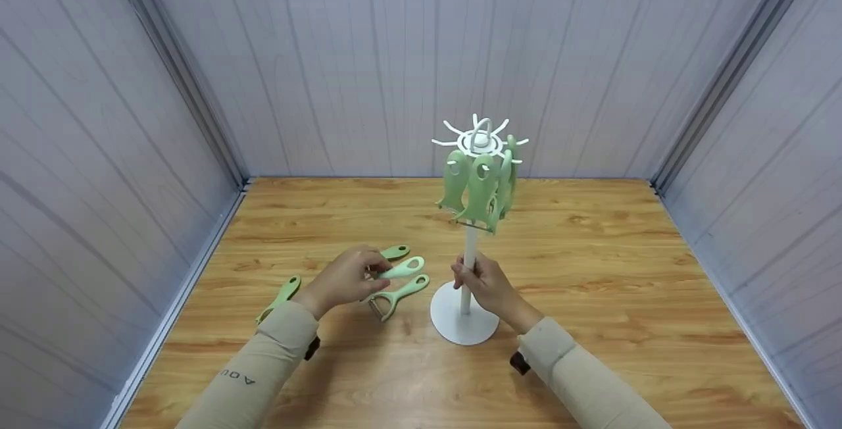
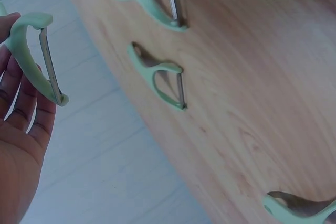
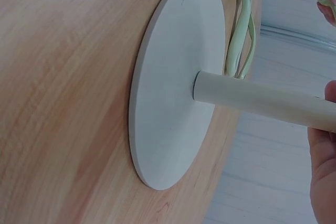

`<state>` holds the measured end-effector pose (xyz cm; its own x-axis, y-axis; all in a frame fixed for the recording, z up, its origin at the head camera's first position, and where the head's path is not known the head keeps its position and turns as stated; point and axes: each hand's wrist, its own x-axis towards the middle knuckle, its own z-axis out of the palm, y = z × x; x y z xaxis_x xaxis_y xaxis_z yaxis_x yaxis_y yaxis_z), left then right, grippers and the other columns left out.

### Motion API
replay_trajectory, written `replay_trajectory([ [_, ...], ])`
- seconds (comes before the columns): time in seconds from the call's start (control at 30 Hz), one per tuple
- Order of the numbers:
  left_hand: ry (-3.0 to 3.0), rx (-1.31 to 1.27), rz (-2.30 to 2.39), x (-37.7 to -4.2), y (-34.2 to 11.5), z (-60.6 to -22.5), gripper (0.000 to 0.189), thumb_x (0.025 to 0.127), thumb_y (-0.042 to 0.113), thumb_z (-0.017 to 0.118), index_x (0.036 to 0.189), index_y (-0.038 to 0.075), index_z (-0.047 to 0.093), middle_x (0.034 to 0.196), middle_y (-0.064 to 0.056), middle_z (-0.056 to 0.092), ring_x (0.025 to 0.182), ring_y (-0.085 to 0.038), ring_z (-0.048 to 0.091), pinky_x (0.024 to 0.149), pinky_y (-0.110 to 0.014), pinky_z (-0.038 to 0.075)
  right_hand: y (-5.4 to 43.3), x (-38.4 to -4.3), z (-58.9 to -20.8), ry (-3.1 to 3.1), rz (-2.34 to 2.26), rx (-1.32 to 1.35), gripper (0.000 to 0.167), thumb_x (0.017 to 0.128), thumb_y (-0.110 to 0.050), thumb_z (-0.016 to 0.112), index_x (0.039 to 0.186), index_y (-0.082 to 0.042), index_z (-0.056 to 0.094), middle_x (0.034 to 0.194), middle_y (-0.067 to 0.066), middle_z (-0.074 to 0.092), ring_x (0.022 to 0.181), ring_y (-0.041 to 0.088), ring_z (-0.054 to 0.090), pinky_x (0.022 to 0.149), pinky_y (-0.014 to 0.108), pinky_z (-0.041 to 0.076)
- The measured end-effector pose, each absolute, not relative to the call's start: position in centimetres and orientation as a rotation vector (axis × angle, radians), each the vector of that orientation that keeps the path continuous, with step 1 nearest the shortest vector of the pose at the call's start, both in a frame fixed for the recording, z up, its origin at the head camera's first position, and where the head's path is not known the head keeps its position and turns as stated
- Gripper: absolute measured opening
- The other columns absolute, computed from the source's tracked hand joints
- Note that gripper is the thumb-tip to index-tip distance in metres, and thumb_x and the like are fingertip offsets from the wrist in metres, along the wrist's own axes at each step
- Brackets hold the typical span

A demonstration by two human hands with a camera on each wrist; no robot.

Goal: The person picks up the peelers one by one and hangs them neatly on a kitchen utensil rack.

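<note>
A pale green Y-shaped peeler point(image 1: 406, 267) is pinched between the thumb and fingers of my left hand point(image 1: 348, 277); the left wrist view shows its metal blade point(image 2: 50, 62). It is raised off the wood, between two other peelers lying on the table. One, a green peeler point(image 1: 396, 252), lies behind the hand and is partly covered; the other peeler point(image 1: 400, 295) lies in front. My right hand point(image 1: 488, 284) grips the white pole point(image 1: 470, 245) of an upright stand, above its round base point(image 1: 460, 327). Several green peelers point(image 1: 482, 189) hang by their handle holes from the stand's hooks.
Farther left, near the table's left edge, lies another green peeler point(image 1: 283, 295). The wooden table point(image 1: 592, 251) is bordered by pale panel walls point(image 1: 368, 54) at the back and both sides. Some curved hooks point(image 1: 450, 127) at the stand's top carry nothing.
</note>
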<state>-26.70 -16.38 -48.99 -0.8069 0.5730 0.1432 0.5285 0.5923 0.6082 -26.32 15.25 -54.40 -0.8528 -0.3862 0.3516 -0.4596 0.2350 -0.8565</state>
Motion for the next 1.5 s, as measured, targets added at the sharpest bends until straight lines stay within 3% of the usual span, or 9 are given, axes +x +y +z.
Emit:
replay_trajectory([
  [0.37,2.788,0.911,1.175,-27.4,-16.1,-47.3,0.011,0.101,0.009,0.079,0.111,0.007,0.079,0.107,-0.008,0.075,0.099,-0.023,0.068,0.091,-0.052,0.062,15.1,-26.1,-54.2,-2.415,1.737,0.798,0.019,0.114,-0.007,0.052,0.099,0.003,0.059,0.083,0.020,0.064,0.079,0.015,0.069,0.080,0.034,0.061],
  [0.57,2.792,0.926,1.283,-27.7,-15.7,-46.6,0.010,0.101,0.009,0.079,0.111,0.006,0.078,0.107,-0.008,0.075,0.098,-0.021,0.069,0.087,-0.047,0.062,15.0,-26.0,-54.2,-2.417,1.740,0.778,0.019,0.114,-0.007,0.053,0.099,0.003,0.059,0.082,0.021,0.064,0.079,0.014,0.068,0.080,0.036,0.062],
  [0.83,2.859,0.939,1.408,-28.0,-15.2,-45.6,0.010,0.100,0.008,0.079,0.110,0.005,0.078,0.102,-0.008,0.074,0.096,-0.021,0.070,0.085,-0.044,0.061,15.1,-25.9,-54.2,-2.426,1.736,0.764,0.018,0.114,-0.007,0.052,0.100,0.002,0.059,0.084,0.018,0.065,0.079,0.014,0.069,0.080,0.027,0.059],
  [1.1,2.902,0.905,1.544,-28.2,-14.7,-44.4,0.014,0.097,0.007,0.083,0.109,0.003,0.080,0.100,-0.009,0.073,0.094,-0.022,0.070,0.078,-0.042,0.059,15.0,-26.0,-54.3,-2.415,1.712,0.799,0.020,0.113,-0.007,0.051,0.096,0.002,0.058,0.082,0.021,0.064,0.077,0.016,0.068,0.081,0.026,0.057],
  [1.5,2.951,1.060,1.752,-28.8,-13.5,-40.9,0.016,0.093,0.002,0.085,0.107,-0.001,0.078,0.097,-0.014,0.074,0.091,-0.031,0.067,0.083,-0.036,0.054,15.1,-26.1,-54.2,-2.427,1.711,0.794,0.019,0.114,-0.007,0.052,0.099,0.002,0.059,0.083,0.017,0.064,0.078,0.014,0.069,0.080,0.027,0.060],
])
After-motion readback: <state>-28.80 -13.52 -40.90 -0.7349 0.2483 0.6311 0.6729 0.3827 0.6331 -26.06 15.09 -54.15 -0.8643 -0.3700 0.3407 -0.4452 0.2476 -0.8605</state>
